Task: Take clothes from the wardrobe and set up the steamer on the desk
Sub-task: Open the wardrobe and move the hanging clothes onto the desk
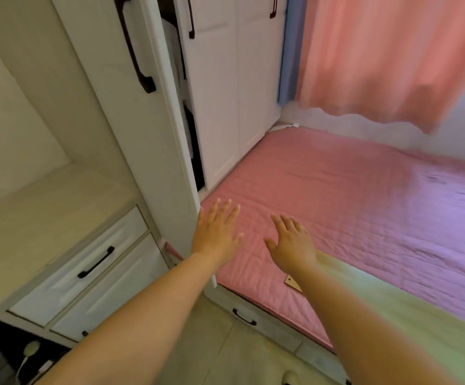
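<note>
A white wardrobe (220,79) stands ahead, its left door (153,112) swung partly open on a narrow gap where dark and white clothes (191,140) show inside. My left hand (217,232) reaches forward with fingers spread, close to the lower edge of that open door and holding nothing. My right hand (292,243) is also stretched out flat and empty, above the pink bed cover (364,204). A pale yellow-green garment (409,318) lies along the bed's near edge, partly under my right forearm. A cream desk top (39,218) is at the left. No steamer is in view.
White drawers with black handles (95,262) sit under the desk top. A bed-base drawer (244,316) is below the mattress. Pink curtains (387,51) hang at the back right. A white plug and cord (29,350) lie in the dark space at bottom left.
</note>
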